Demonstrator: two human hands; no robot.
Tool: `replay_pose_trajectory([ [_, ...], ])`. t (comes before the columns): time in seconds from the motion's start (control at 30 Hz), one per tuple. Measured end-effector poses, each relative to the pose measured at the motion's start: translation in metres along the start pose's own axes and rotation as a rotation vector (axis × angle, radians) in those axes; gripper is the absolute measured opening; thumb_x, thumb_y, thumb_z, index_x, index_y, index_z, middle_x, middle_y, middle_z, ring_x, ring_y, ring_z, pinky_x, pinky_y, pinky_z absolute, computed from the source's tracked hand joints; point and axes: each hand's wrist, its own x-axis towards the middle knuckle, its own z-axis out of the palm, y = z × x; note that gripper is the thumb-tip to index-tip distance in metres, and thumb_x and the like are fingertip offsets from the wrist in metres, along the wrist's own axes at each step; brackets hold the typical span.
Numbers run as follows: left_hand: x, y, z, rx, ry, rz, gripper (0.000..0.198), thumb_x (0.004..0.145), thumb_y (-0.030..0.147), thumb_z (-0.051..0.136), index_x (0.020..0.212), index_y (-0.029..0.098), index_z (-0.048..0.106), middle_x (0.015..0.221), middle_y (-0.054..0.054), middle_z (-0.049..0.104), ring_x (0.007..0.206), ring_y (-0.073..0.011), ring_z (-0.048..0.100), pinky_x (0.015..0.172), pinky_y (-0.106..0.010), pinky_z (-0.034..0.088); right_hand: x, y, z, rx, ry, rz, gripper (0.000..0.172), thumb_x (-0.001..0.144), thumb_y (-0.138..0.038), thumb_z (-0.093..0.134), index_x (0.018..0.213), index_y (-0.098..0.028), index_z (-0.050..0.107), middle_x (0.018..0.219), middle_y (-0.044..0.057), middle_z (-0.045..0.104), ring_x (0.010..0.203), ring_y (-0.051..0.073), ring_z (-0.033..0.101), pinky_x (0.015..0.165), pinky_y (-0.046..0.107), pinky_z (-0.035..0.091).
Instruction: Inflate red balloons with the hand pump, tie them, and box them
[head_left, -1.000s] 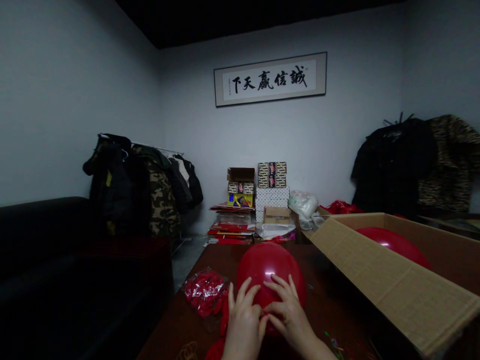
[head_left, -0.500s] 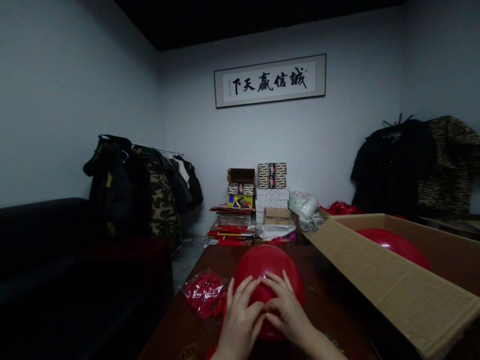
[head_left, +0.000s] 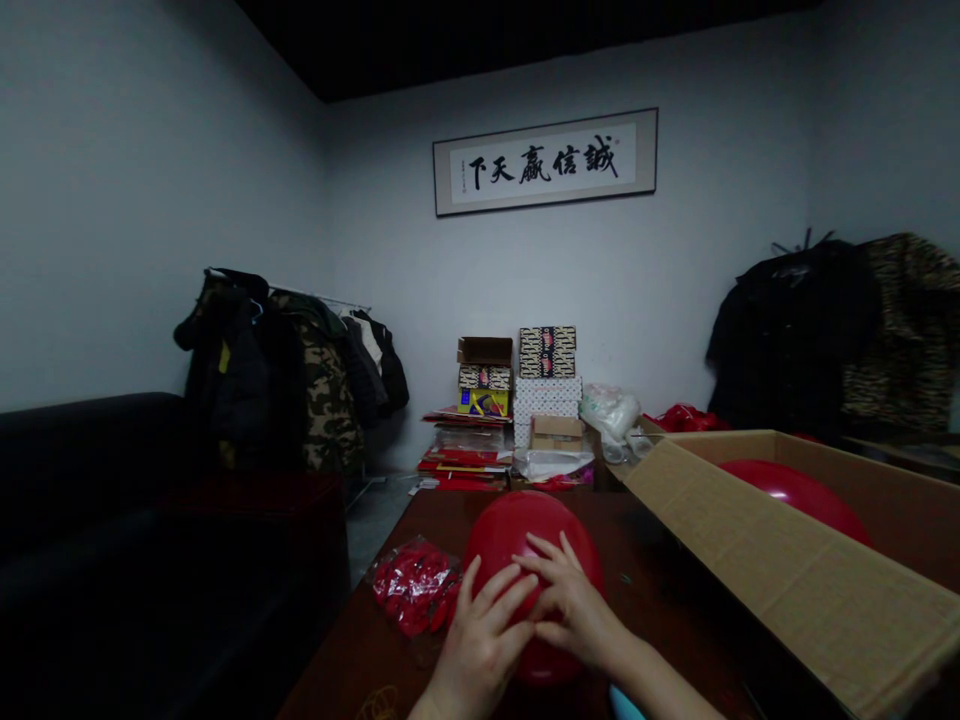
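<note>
An inflated red balloon (head_left: 525, 520) is in front of me above the brown table (head_left: 427, 515). My left hand (head_left: 484, 635) and my right hand (head_left: 570, 605) meet at its near side, with thumbs and fingertips bunched close together on the rubber. The balloon's neck is hidden by my fingers. To the left of my hands lies a clear plastic bag (head_left: 416, 585) of small red pieces, seemingly uninflated balloons. A thin yellowish loop of cord or band (head_left: 379, 702) lies at the near left. Something light blue (head_left: 625, 704) shows below my right forearm.
An open cardboard box (head_left: 787, 565) at the right contains another red balloon (head_left: 799, 495). Stacked boxes (head_left: 547, 400) and red flat packs (head_left: 461, 465) stand at the back. A black sofa (head_left: 90, 450) and a clothes rack with coats (head_left: 322, 390) are on the left.
My right hand's fingers have shifted slightly on the balloon, and both hands stay at its near side. A light blue thing has come into view under my right forearm. The view has shifted slightly.
</note>
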Motion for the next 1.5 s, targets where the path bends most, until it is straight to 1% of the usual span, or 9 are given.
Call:
replay_pose_trajectory([
  [0.17, 0.003, 0.000, -0.004, -0.041, -0.045, -0.005, 0.020, 0.088, 0.021, 0.046, 0.096, 0.026, 0.063, 0.102, 0.002, 0.070, 0.110, -0.0132, 0.054, 0.114, -0.046, 0.006, 0.001, 0.000, -0.002, 0.026, 0.002, -0.009, 0.008, 0.065, -0.035, 0.067, 0.072, -0.035, 0.069, 0.136, -0.008, 0.050, 0.137, 0.025, 0.024, 0.110, 0.060, 0.001],
  [0.37, -0.004, 0.000, -0.009, -0.109, -0.169, -0.023, 0.021, 0.082, 0.014, 0.049, 0.095, 0.025, 0.061, 0.107, 0.002, 0.067, 0.115, -0.0144, 0.051, 0.115, -0.042, 0.008, -0.002, 0.007, -0.003, 0.079, 0.031, 0.001, 0.012, 0.067, -0.038, 0.066, 0.079, -0.038, 0.069, 0.137, -0.005, 0.049, 0.138, 0.027, 0.022, 0.108, 0.063, 0.002],
  [0.67, -0.014, -0.007, -0.012, -0.203, -0.368, -0.088, 0.015, 0.071, 0.033, 0.064, 0.081, 0.023, 0.060, 0.108, -0.001, 0.060, 0.110, -0.0192, 0.049, 0.114, -0.047, 0.004, -0.002, 0.013, 0.002, 0.108, 0.080, 0.007, 0.014, 0.065, -0.033, 0.067, 0.076, -0.041, 0.069, 0.134, -0.008, 0.051, 0.138, 0.025, 0.023, 0.110, 0.061, 0.002],
  [0.87, -0.021, -0.009, 0.000, -0.072, -0.327, -0.136, 0.009, 0.069, 0.031, 0.066, 0.069, 0.023, 0.062, 0.092, 0.000, 0.063, 0.103, -0.0196, 0.052, 0.113, -0.047, 0.006, -0.006, 0.015, 0.006, 0.080, 0.094, -0.012, 0.014, 0.066, -0.037, 0.067, 0.078, -0.044, 0.068, 0.136, -0.009, 0.049, 0.138, 0.024, 0.021, 0.110, 0.059, 0.001],
  [1.07, -0.019, -0.011, -0.002, -0.063, -0.121, -0.088, 0.007, 0.075, 0.024, 0.060, 0.068, 0.024, 0.063, 0.111, 0.003, 0.065, 0.115, -0.0205, 0.048, 0.111, -0.053, -0.004, -0.007, 0.016, 0.013, 0.058, 0.123, -0.029, 0.011, 0.068, -0.039, 0.065, 0.078, -0.044, 0.068, 0.134, -0.009, 0.051, 0.138, 0.024, 0.022, 0.110, 0.060, 0.004],
  [1.17, -0.013, 0.000, -0.006, -0.111, -0.009, -0.018, 0.011, 0.073, 0.017, 0.056, 0.072, 0.025, 0.063, 0.103, 0.003, 0.068, 0.107, -0.0191, 0.053, 0.111, -0.055, 0.005, -0.006, 0.013, 0.019, 0.041, 0.098, -0.056, 0.015, 0.068, -0.034, 0.064, 0.081, -0.043, 0.068, 0.135, -0.009, 0.050, 0.138, 0.025, 0.023, 0.110, 0.062, 0.003],
  [1.2, -0.012, 0.004, -0.007, -0.133, -0.038, -0.033, 0.013, 0.072, 0.015, 0.056, 0.074, 0.026, 0.064, 0.106, 0.002, 0.067, 0.107, -0.0194, 0.053, 0.111, -0.055, 0.012, -0.006, 0.012, 0.020, 0.044, 0.096, -0.061, 0.016, 0.068, -0.033, 0.064, 0.081, -0.042, 0.068, 0.135, -0.009, 0.050, 0.137, 0.025, 0.023, 0.109, 0.062, 0.003],
  [1.33, -0.011, 0.012, -0.010, -0.227, -0.149, -0.284, 0.019, 0.069, 0.011, 0.054, 0.071, 0.025, 0.066, 0.118, -0.004, 0.060, 0.114, -0.0244, 0.050, 0.100, -0.054, 0.037, -0.009, 0.013, 0.019, 0.096, 0.146, -0.035, 0.011, 0.068, -0.038, 0.065, 0.078, -0.040, 0.069, 0.133, -0.006, 0.052, 0.136, 0.025, 0.026, 0.110, 0.061, 0.006],
  [1.5, -0.015, 0.003, -0.018, -0.259, -0.242, -0.341, 0.017, 0.063, 0.009, 0.055, 0.060, 0.023, 0.063, 0.112, -0.003, 0.063, 0.115, -0.0285, 0.050, 0.100, -0.063, 0.033, -0.016, 0.019, 0.016, 0.120, 0.183, 0.003, 0.014, 0.066, -0.034, 0.067, 0.077, -0.043, 0.069, 0.133, -0.007, 0.052, 0.136, 0.025, 0.026, 0.110, 0.061, 0.007],
])
